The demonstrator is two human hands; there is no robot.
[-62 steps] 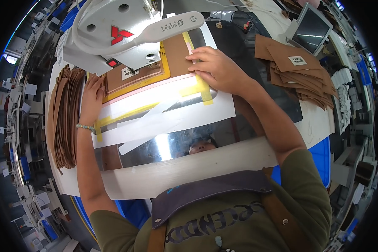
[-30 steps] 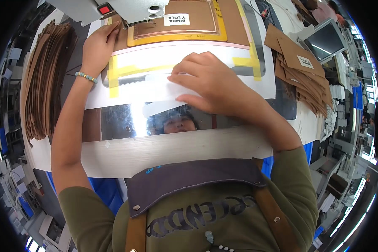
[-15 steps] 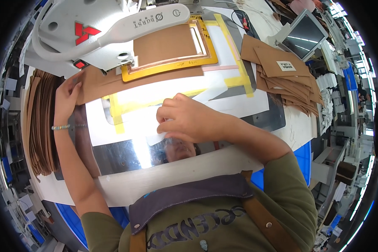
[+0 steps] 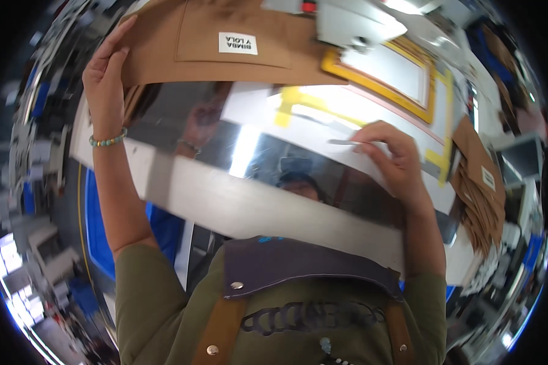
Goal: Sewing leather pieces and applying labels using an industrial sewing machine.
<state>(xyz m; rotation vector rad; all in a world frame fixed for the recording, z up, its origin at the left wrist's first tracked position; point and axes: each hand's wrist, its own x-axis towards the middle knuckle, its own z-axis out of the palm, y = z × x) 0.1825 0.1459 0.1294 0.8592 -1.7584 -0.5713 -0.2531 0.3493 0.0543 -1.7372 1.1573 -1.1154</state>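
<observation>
My left hand (image 4: 103,76) grips the left edge of a brown piece (image 4: 152,55) with a stitched pocket shape and a white label (image 4: 237,44), raised at the upper left beside the white machine (image 4: 353,18). My right hand (image 4: 391,159), fingers pinched, holds a thin greyish strip (image 4: 340,141) low over a white sheet (image 4: 256,103) marked with yellow tape. Behind it lies a yellow rectangular frame (image 4: 429,97), its window showing white. A reflective plate (image 4: 216,149) spans the area below the sheet. The picture is partly smeared by motion.
A fanned pile of brown pieces (image 4: 481,213) sits at the right, near a monitor (image 4: 520,158). Blue bins (image 4: 100,213) are below the bench's left edge. Pale bench edging (image 4: 195,201) runs across in front of my body. Other workstations line both sides.
The brown piece has come out from the yellow frame toward the upper left with my left hand. My right hand has moved right and pinches the strip. The view has swung round.
</observation>
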